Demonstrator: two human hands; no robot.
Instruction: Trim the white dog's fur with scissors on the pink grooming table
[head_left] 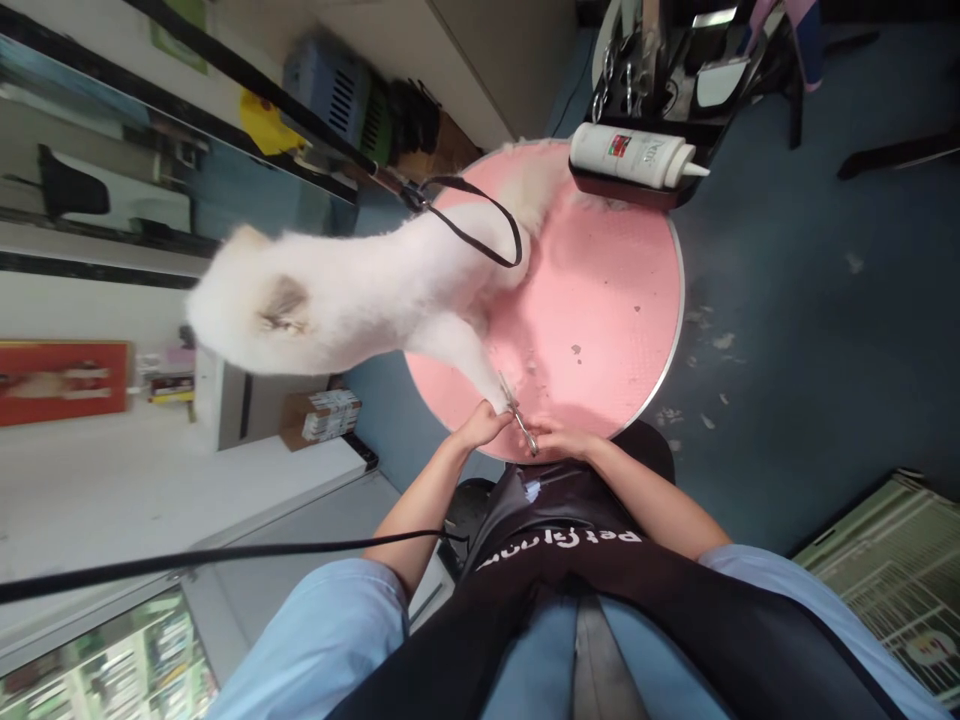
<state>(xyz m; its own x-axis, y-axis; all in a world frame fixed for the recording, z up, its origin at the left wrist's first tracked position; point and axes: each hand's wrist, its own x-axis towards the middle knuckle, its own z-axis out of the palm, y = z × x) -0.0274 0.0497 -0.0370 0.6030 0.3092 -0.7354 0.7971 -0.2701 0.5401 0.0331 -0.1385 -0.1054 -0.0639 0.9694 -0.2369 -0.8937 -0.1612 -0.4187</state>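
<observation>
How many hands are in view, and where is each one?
2: the left hand holds the end of the white dog's leg; the right hand holds scissors.

1. The round pink table top (622,300) gives the widest passage, between the person's right hand (562,440) and the tray; just small hair scraps lie there.
2. The fluffy white dog (360,285) blocks the picture's left side, one foreleg reaching to the left hand (484,425).
3. Slim silver scissors (519,415) fill the narrow gap between both hands.
4. A looped black strap (518,240) obstructs access over the dog's back.
5. The white nozzled plastic bottle (637,157) and black tool tray (626,190) bar the far edge.
</observation>
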